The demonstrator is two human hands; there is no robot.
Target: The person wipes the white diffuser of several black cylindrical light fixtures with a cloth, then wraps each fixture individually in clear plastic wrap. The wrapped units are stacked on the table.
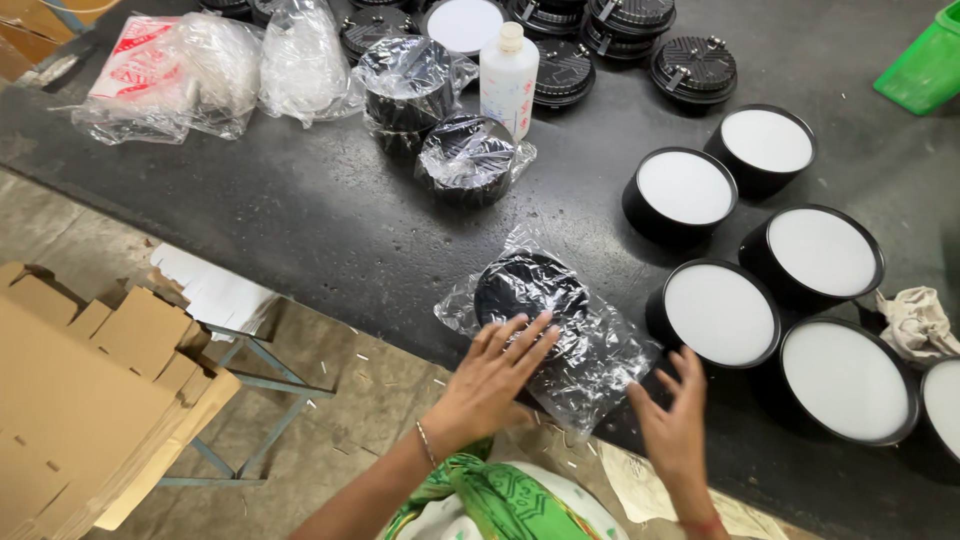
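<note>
Left hand [497, 372] flat, fingers spread, palm pressed down on a clear plastic bag [560, 335] with a black round lamp [530, 288] inside; nothing pinched, hand open. Right hand [675, 415] also open, fingers splayed, touching the bag's loose crinkled end at the near table edge. Bagged lamp lies near the front edge of the dark worktable [300, 220], just left of the unbagged lamps.

Bag: thin, glossy, wrinkled film, longer than the lamp, free end trailing toward the right hand.

Unbagged lamps [720, 312]: five fully in view, face up, black cylindrical rims with flat matte white round diffusers, standing close together in two loose rows at right; a sixth cut off by the right frame edge.

Further back, two more bagged lamps [468, 158], black under shiny film, beside a white plastic bottle [508, 78] with a pale cap, upright. Behind them a cluster of lamps turned face down [694, 68], ribbed black backs showing; count uncertain, some cropped at the top.

Far left on the table: heap of spare clear bags [210, 70], one pack with red print.

Crumpled pale cloth [916, 322] at right among the lamps. Green plastic container [930, 62] at top right corner, partly out of frame.

Below the table edge: stacked flat cardboard cartons [90, 400], brown, corrugated, on a metal-framed stand [260, 385]
</note>
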